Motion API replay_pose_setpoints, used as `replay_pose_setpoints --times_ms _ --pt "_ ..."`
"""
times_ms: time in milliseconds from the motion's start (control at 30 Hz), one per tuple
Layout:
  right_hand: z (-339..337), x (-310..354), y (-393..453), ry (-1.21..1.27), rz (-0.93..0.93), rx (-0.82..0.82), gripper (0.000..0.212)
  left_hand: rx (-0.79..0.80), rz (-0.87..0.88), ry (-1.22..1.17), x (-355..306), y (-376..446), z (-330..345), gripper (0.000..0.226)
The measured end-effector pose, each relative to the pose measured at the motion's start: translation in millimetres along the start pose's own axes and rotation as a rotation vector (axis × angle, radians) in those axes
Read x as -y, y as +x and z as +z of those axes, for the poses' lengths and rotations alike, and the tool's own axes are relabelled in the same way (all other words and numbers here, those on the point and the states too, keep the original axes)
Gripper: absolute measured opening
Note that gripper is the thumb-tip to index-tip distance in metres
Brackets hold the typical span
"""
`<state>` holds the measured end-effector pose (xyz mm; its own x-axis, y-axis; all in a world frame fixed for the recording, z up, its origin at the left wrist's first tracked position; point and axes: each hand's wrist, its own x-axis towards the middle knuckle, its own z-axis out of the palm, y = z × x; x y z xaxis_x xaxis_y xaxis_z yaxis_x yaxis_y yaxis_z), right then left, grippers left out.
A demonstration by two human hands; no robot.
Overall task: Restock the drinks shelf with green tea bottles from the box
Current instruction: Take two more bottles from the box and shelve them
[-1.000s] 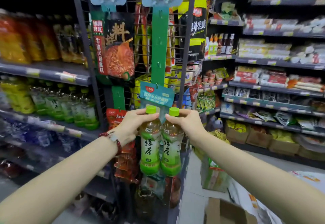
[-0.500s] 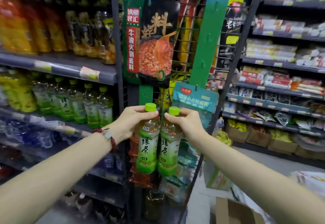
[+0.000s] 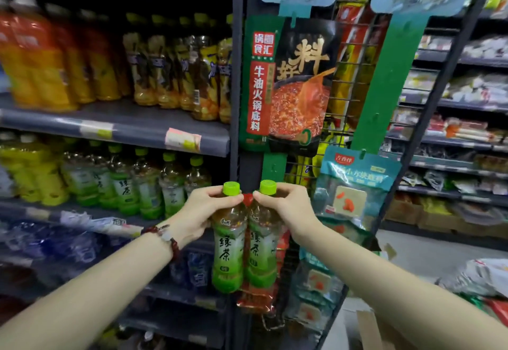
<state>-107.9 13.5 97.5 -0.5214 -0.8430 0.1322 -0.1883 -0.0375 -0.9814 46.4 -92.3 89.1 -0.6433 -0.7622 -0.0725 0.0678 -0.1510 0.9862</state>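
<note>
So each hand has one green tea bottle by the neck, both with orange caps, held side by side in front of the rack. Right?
Not quite: the caps are green, not orange. The head view shows the left hand and right hand each holding a green tea bottle by the neck, side by side.

This is a shop. Long shelves (image 3: 115,126) at 9 o'clock hold rows of drink bottles (image 3: 143,182) with price tags (image 3: 182,139) on the edge. Food packets (image 3: 286,82) hang on a wire rack (image 3: 346,107) at 12 o'clock. More full shelves (image 3: 453,143) stand at 3 o'clock.
</note>
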Motion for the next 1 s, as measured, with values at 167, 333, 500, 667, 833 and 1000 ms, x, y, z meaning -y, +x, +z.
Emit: replay_pose_setpoints --times_ms 167,333,500,667,833,1000 --pt "37.0 1.9 1.7 0.007 -0.028 0.011 0.02 -0.006 0.014 -0.004 -3.2 -1.2 -39.5 0.045" --pt "79.7 5.9 10.5 0.007 -0.057 0.018 0.026 0.0 0.024 -0.006 -6.1 2.7 -84.4 0.046" --pt "138.2 1.5 23.8 -0.016 -0.052 -0.031 0.022 0.05 0.039 -0.019 -8.5 12.9 -142.7 0.041" --pt "209.7 1.7 40.2 -0.018 -0.025 -0.122 0.029 0.096 0.04 -0.005 -15.6 23.9 -210.9 0.035" --pt "272.5 9.1 47.9 -0.005 -0.054 -0.133 0.028 0.104 0.083 0.06 -31.2 29.8 -275.9 0.038" --pt "326.5 19.8 55.7 -0.011 -0.117 -0.126 0.019 0.045 0.142 0.104 -43.8 27.9 -328.0 0.042"
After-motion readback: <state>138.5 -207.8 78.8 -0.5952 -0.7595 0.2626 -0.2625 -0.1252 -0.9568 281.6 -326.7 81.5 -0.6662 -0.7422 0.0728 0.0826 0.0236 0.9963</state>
